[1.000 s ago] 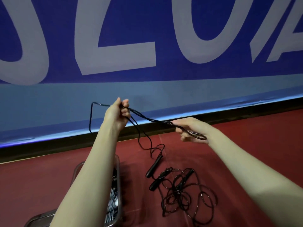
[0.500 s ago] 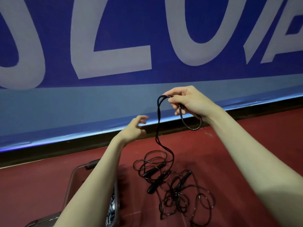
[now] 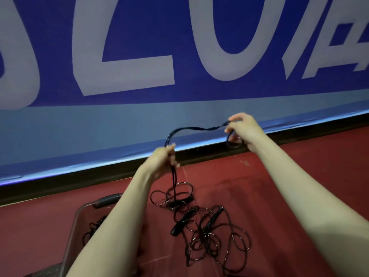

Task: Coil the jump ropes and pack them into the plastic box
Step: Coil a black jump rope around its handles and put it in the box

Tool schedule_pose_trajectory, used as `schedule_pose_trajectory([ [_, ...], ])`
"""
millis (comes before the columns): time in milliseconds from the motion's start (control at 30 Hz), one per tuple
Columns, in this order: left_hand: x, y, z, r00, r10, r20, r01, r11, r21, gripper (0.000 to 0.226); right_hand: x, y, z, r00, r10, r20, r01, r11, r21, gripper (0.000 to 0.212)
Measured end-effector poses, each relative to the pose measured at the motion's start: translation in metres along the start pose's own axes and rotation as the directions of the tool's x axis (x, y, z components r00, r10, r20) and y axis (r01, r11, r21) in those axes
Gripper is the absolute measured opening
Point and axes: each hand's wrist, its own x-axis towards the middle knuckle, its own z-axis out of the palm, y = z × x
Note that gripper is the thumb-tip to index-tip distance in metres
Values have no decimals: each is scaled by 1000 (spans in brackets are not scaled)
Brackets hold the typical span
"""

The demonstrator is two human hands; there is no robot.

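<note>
Hands are working high in front of the banner (image 3: 179, 56), both on the same black jump rope (image 3: 191, 128). Right hand (image 3: 242, 129) is sitting up and to the right, thumb and fingers curling round the cord, with a small loop of it hanging just under the palm. From there the rope is arching leftward and dipping down to the left hand (image 3: 162, 159), whose fingers are closing round the cord, though motion blur is smearing the fingertips. Below that grip the strand is dropping straight to the red floor (image 3: 269, 186), where it is joining a loose tangle of cord (image 3: 207, 232) sprawling between the two forearms, and how many ropes make up that heap is impossible to tell. One black handle (image 3: 180, 223) is lying at a slant in the tangle and a second handle (image 3: 216, 213) is poking up just to its right. Down at the lower left, the clear plastic box (image 3: 76, 218) is standing on the floor with the left forearm crossing over it, and inside it a dark cord (image 3: 93, 229) is showing against the near wall; the rest of its contents are hiding behind the arm.
</note>
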Motion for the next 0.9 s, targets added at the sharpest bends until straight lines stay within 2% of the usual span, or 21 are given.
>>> schedule_pose_trajectory([
  [33,-2,15,3,1000,9,-20,-11,989,-148,37,6,14,-1,1000,0,10,1,987,-163,26],
  [100,-8,44,10,998,66,-2,-62,923,-379,35,10,37,0,997,-6,73,41,877,-479,22],
  [167,-15,69,15,990,134,39,-96,852,-514,33,11,50,10,990,-72,124,134,777,-615,18],
  [200,-18,78,18,986,156,56,-100,831,-547,33,9,50,17,979,-131,155,198,787,-584,18],
  [267,-23,89,25,979,188,76,-107,796,-596,34,-4,43,33,930,-173,323,288,889,-355,29],
  [300,-25,93,27,977,201,76,-108,768,-631,34,-14,38,41,877,-139,459,268,937,-226,37],
  [367,-27,99,31,972,224,75,-106,696,-710,35,-31,35,57,723,-61,689,189,975,-112,52],
  [433,-30,105,30,967,245,67,-105,627,-772,36,-42,44,73,626,-39,779,194,975,-106,42],
  [533,-37,115,20,967,254,34,-111,536,-837,35,-44,69,88,569,48,821,251,941,-228,2],
  [567,-39,117,14,967,253,17,-121,519,-846,35,-44,77,90,562,91,822,272,919,-287,8],
  [633,-40,119,2,969,245,-9,-134,498,-857,34,-42,94,88,590,144,794,282,885,-370,11],
  [700,-40,116,-7,972,233,-39,-146,461,-875,33,-38,106,81,670,136,730,270,871,-411,14],
  [767,-35,108,-15,971,215,-102,-196,479,-855,32,-32,104,73,763,101,638,177,918,-356,19],
  [833,-27,96,-24,963,209,-171,-263,587,-766,31,-26,88,66,837,87,540,40,975,-220,21],
  [900,-16,80,-33,961,195,-196,-275,718,-639,32,-21,61,58,886,26,463,7,998,-69,21],
])
